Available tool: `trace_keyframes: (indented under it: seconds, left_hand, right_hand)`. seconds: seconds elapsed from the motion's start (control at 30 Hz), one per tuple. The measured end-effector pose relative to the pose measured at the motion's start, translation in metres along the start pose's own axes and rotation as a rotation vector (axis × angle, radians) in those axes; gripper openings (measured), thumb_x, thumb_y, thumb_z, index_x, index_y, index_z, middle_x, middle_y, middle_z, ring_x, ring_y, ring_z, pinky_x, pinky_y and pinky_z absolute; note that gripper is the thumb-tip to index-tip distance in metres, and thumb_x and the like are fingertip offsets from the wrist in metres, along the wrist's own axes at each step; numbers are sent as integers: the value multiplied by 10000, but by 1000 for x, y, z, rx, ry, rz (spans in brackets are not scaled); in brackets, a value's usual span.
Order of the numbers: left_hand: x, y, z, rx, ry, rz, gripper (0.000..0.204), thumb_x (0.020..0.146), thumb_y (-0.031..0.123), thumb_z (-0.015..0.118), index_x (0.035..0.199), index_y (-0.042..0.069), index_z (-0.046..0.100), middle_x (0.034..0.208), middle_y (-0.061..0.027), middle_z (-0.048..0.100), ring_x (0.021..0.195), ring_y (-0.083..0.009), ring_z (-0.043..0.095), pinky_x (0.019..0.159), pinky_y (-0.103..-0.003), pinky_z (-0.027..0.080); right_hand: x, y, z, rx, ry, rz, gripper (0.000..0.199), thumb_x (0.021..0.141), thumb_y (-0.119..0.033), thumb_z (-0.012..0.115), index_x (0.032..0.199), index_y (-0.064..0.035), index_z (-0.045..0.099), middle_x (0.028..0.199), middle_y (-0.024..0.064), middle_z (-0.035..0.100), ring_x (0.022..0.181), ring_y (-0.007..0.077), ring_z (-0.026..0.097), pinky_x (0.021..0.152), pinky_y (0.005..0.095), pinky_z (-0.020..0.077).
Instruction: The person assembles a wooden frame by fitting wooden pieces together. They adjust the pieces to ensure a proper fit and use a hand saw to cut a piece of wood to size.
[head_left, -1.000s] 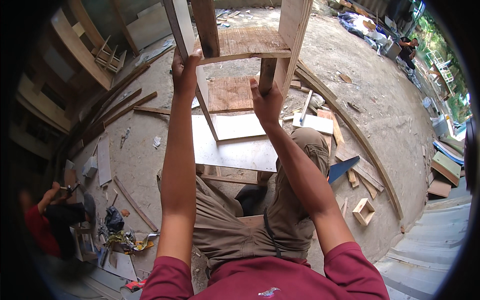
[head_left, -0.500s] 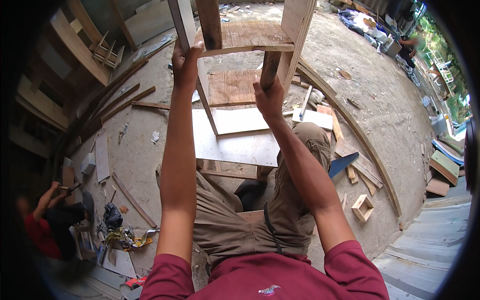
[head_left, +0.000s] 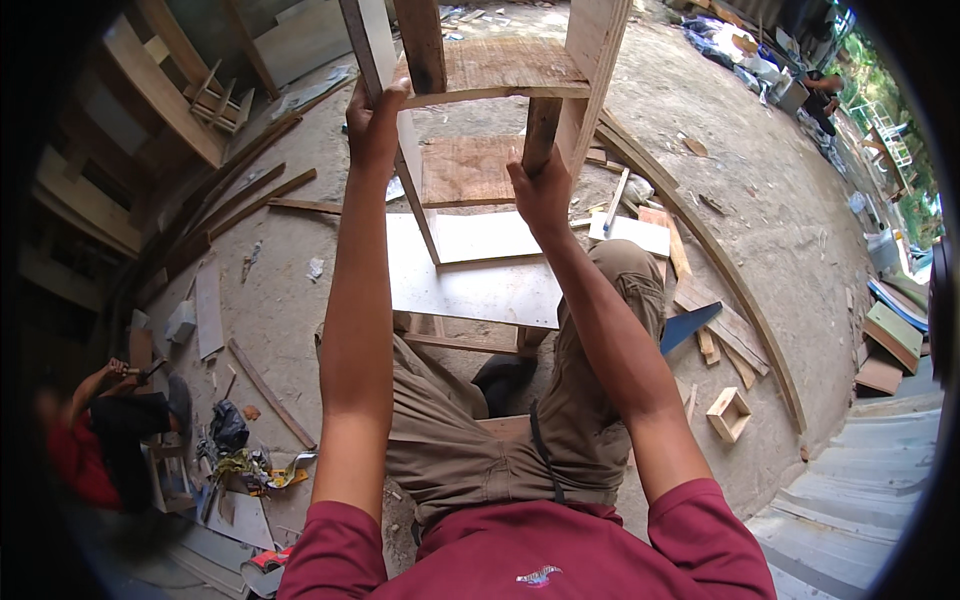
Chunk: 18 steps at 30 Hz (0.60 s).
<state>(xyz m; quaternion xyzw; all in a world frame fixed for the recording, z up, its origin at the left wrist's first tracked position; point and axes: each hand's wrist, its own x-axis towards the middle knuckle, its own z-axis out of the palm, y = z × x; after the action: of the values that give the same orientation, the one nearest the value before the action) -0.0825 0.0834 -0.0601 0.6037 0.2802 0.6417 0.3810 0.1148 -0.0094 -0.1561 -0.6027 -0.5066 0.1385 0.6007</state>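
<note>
In front of me stands a wooden shelf frame [head_left: 515, 65] with plywood sides and crosswise boards. My left hand [head_left: 373, 125] is closed round the edge of its left side panel, with the thumb toward the upper board. A short dark piece of wood [head_left: 541, 130] is wrapped in the fingers of my right hand [head_left: 542, 195]. Its top end meets the underside of the upper board near the right side; whether it is fixed there I cannot tell. Another dark wood strip [head_left: 420, 45] runs up from that board. The frame's lower end rests on a white board [head_left: 470, 295] before my knees.
A blue saw blade [head_left: 690, 326], wood offcuts and a small open wooden box [head_left: 728, 414] lie to the right. A long curved-looking batten [head_left: 735, 275] crosses the floor. At the left, a person in red [head_left: 85, 460] holds a tool near scattered scraps. Metal sheeting [head_left: 850, 500] is at lower right.
Both hands keep their grips and the frame is almost still. The view has shifted slightly. The person at the left has moved their arms a little.
</note>
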Motion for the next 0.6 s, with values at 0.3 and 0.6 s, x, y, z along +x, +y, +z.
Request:
trace_keyframes:
  seconds: [0.3, 0.6]
  left_hand:
    - [-7, 5, 2, 23, 29, 40, 355, 940, 313, 696, 1175, 54, 639, 986, -3, 664, 917, -75, 589, 821, -249, 463]
    - [-21, 6, 13, 93, 220, 216, 482, 951, 267, 729, 1309, -24, 590, 1135, -81, 691, 1045, -134, 636, 908, -301, 494]
  right_hand:
    - [-10, 1, -23, -217, -75, -249, 452, 875, -215, 819, 1126, 12, 519, 1018, 213, 708, 964, 320, 727, 819, 412, 571]
    - [7, -28, -100, -311, 170, -486, 382, 930, -196, 737, 1221, -19, 564, 1144, 165, 610, 978, 282, 643, 819, 404, 549]
